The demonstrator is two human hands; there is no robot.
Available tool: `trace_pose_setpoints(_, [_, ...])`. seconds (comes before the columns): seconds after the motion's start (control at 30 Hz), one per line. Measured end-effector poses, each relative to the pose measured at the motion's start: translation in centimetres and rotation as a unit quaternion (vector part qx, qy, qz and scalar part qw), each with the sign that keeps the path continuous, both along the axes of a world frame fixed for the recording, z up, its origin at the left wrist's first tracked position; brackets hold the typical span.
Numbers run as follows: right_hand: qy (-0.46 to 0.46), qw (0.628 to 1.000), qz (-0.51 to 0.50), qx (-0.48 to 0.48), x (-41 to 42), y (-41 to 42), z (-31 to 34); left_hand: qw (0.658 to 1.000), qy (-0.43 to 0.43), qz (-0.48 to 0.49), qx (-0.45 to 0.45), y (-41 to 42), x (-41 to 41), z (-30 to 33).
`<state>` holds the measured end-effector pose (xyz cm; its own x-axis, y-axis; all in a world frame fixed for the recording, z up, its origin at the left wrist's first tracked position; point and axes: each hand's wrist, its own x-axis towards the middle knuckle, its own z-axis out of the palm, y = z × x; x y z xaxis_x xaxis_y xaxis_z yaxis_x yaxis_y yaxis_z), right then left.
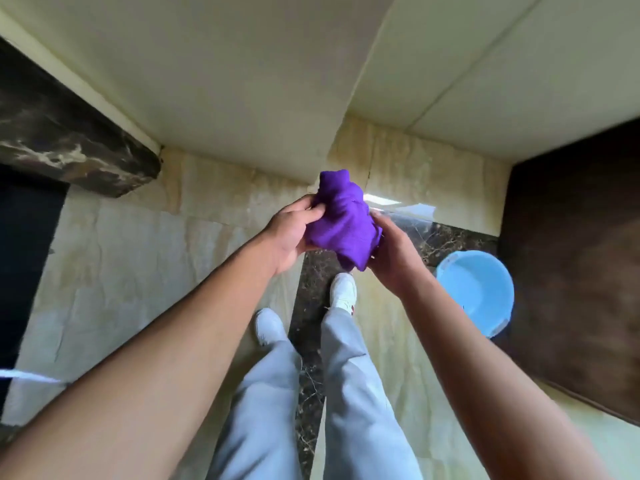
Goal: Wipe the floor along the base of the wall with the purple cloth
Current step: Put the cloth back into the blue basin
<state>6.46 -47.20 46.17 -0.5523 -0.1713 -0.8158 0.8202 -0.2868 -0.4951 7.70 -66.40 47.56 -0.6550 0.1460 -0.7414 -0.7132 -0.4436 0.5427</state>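
Note:
A bunched purple cloth [341, 220] is held in the air in front of me, well above the floor. My left hand [294, 233] grips its left side with the fingers curled into the fabric. My right hand [393, 252] holds its right and lower side from beneath. I am standing, and both hands are at about waist height. The cream wall [249, 98] meets the glossy marble floor [145, 258] just beyond the cloth, where a wall corner juts out towards me.
A light blue bucket [476, 291] stands on the floor to my right. A dark brown door or panel [575, 258] lies beyond it. A dark marble ledge [65, 140] juts out at the left. My feet in white shoes [343, 289] stand on a dark floor strip.

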Motion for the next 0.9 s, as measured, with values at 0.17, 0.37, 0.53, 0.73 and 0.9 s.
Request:
trace_pose_setpoints(0.17, [0.057, 0.991, -0.097, 0.078, 3.5, 10.0, 1.1, 0.993, -0.008, -0.111, -0.044, 9.1, 0.1, 2.2])
trace_pose_setpoints(0.37, [0.092, 0.981, -0.139, 0.102, 6.7, 21.9, 1.2, 0.942, 0.043, -0.260, -0.206, 20.4, 0.6, 1.4])
trace_pose_setpoints(0.53, [0.086, 0.968, -0.186, 0.147, 9.7, 35.2, 1.8, 0.954, 0.024, -0.245, -0.173, 34.0, 2.6, 0.6])
trace_pose_setpoints(0.73, [0.098, 0.938, -0.136, 0.303, 10.0, 45.7, 1.3, 0.941, 0.048, -0.271, -0.198, 45.1, 2.4, -1.3])
trace_pose_setpoints(0.9, [0.054, 0.916, -0.102, 0.384, 9.3, 51.9, -1.8, 0.921, 0.067, -0.315, -0.220, 51.8, 1.0, -4.1])
